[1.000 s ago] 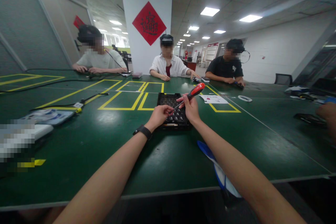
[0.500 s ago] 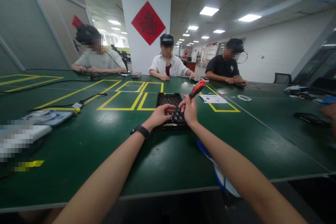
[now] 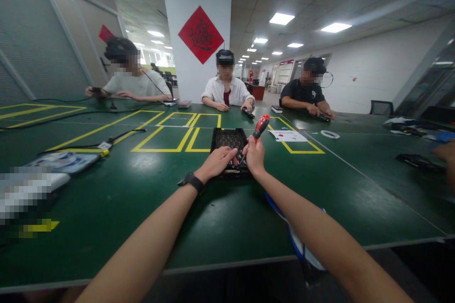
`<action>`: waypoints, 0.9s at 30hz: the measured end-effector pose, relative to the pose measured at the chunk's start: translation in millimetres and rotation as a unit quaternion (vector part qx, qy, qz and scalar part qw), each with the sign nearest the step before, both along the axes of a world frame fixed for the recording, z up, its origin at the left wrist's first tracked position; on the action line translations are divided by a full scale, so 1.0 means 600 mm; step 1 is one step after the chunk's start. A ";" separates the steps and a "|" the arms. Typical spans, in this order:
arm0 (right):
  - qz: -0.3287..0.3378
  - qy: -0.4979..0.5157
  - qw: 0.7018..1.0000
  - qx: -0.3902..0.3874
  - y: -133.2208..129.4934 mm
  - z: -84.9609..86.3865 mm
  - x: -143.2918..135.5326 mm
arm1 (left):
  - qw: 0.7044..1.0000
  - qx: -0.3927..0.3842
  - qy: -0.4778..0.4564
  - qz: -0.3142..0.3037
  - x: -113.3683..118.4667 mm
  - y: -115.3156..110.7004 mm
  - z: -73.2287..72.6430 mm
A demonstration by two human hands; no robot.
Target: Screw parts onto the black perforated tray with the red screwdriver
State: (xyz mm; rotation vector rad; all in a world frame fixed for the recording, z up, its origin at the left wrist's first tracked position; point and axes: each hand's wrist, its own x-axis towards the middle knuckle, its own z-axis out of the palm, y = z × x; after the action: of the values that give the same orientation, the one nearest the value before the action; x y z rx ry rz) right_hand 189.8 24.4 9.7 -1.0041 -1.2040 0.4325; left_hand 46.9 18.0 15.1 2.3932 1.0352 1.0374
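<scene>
My right hand (image 3: 255,157) is wrapped round a screwdriver (image 3: 262,127) with a red and black handle. The handle leans up to the right, and the shaft points down into a black tray (image 3: 214,138). Small dark parts with light specks fill the tray; they are too small to name. My left hand (image 3: 216,162), a black band on its wrist, reaches over the tray's near left part. Its fingers are bent and close together near the screwdriver's lower end. What they hold, if anything, is hidden.
Yellow tape outlines (image 3: 156,150) mark the green table (image 3: 142,227). A paper sheet (image 3: 289,136) and a white ring (image 3: 330,134) lie to the right. A blue-edged item (image 3: 275,206) is partly under my right forearm. Three people sit across the table. A cable (image 3: 122,136) lies left.
The screwdriver handle has shifted left and slightly down with my right hand. My left hand's fingers have drawn closer together over the tray. Across the table, one person's hand has drawn a dark item inward.
</scene>
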 end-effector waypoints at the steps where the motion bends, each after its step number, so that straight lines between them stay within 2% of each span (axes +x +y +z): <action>1: 0.001 -0.002 1.000 0.001 0.000 0.000 0.000 | 1.000 0.000 0.008 0.000 0.000 0.000 0.000; 12: 0.004 -0.021 1.000 0.002 -0.005 0.002 -0.002 | 0.997 0.029 0.066 -0.008 0.002 -0.006 0.004; 22: -0.005 -0.006 1.000 0.009 -0.003 -0.001 0.000 | 0.998 0.027 0.045 -0.015 0.001 -0.002 0.000; 27: 0.019 0.015 1.000 0.019 -0.008 0.001 -0.002 | 0.998 0.053 0.039 0.009 0.002 0.003 -0.002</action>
State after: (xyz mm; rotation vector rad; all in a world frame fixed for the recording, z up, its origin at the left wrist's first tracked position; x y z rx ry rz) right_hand 188.7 19.7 10.3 -0.9411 -1.2007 0.4515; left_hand 47.9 19.5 13.8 2.5316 1.0544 1.0384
